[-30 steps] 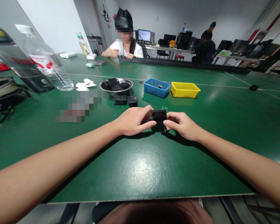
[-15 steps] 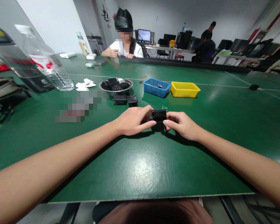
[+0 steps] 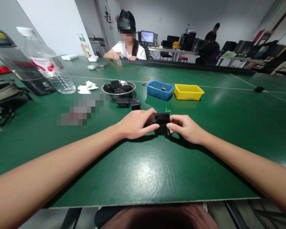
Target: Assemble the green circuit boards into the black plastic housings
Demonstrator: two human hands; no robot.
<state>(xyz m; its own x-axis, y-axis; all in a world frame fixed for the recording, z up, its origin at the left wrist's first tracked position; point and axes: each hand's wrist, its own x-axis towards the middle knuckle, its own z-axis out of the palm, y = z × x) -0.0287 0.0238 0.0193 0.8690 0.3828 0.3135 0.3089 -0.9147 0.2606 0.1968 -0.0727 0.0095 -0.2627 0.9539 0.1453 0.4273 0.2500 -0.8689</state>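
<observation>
A small black plastic housing (image 3: 162, 118) is held upright at the table's middle, its hollow side towards me. My left hand (image 3: 140, 124) grips its left edge between thumb and fingers. From the other side my right hand (image 3: 184, 127) pinches the right edge, thumb in front. Just behind the housing a small green circuit board (image 3: 167, 111) peeks out, partly hidden. Two more black housings (image 3: 122, 102) lie beyond my left hand, in front of a metal bowl (image 3: 119, 94) that holds several similar black pieces.
A blue bin (image 3: 160, 92) with small parts and a yellow bin (image 3: 188, 92) stand behind my hands. Crumpled tissue (image 3: 87, 87), a water bottle (image 3: 50, 68) and a dark bottle (image 3: 21, 66) are at left. A person (image 3: 127, 47) sits across the green table (image 3: 143, 168).
Both hands keep their hold on the black housing, which has tilted very slightly. The whole view has shifted down by a hair; nothing else has visibly moved.
</observation>
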